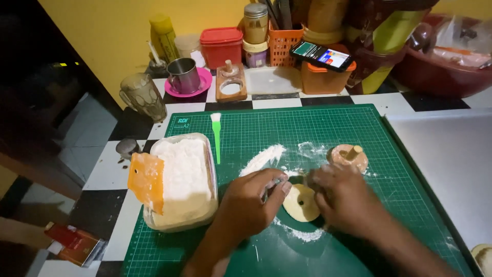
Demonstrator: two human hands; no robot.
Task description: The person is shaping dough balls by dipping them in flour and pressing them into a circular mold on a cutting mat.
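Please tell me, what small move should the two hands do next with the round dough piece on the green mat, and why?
Probably lift the dough disc with the right hand and dust the cutting mat beneath. Both hands already touch the disc, the left hand pinching its edge, and loose flour lies beside it, so sticking seems the concern.

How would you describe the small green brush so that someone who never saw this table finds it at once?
Start at the large green cutting mat that covers most of the table. Along its left part stands a clear plastic tub of flour; just right of the tub's far corner lies the brush, pointing away from the person. It is the only thin, bright green stick there, and it has a white bristle tip.
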